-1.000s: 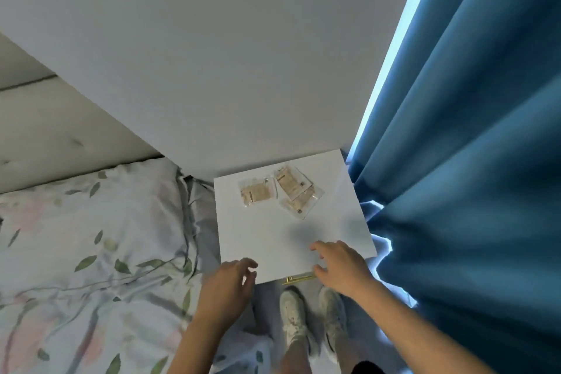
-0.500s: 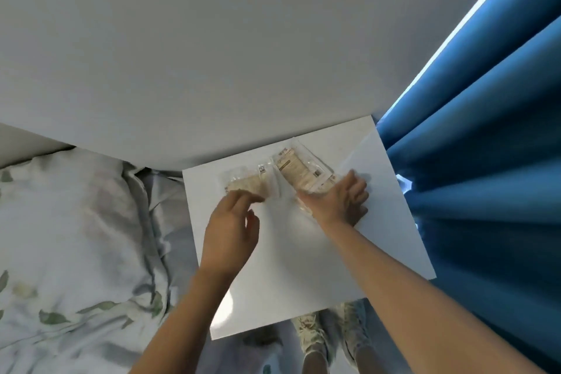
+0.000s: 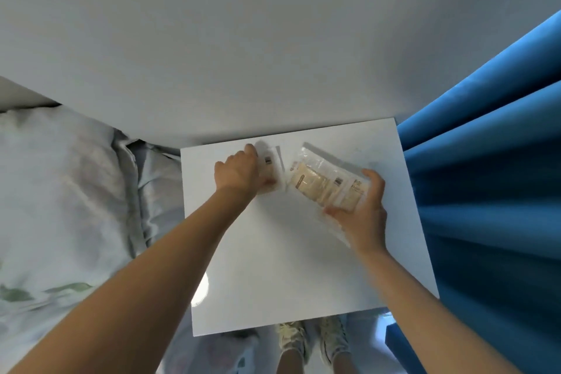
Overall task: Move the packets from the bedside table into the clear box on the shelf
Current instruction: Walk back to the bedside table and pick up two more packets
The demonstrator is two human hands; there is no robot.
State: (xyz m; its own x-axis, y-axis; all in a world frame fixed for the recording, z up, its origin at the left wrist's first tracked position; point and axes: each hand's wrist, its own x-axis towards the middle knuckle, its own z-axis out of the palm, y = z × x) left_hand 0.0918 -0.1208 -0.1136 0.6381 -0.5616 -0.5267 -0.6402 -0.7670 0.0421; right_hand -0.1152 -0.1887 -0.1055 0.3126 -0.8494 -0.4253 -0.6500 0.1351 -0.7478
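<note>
The left hand is closing over a small clear packet at the far left of the white desk, while the right hand is gripping the near right end of the larger packets. Their long axis is running diagonally, far left to near right, each hand on its own bundle; the clear box is out of view.

No readable text: the packets carried small dark label patches (too blurred to make out).
</note>
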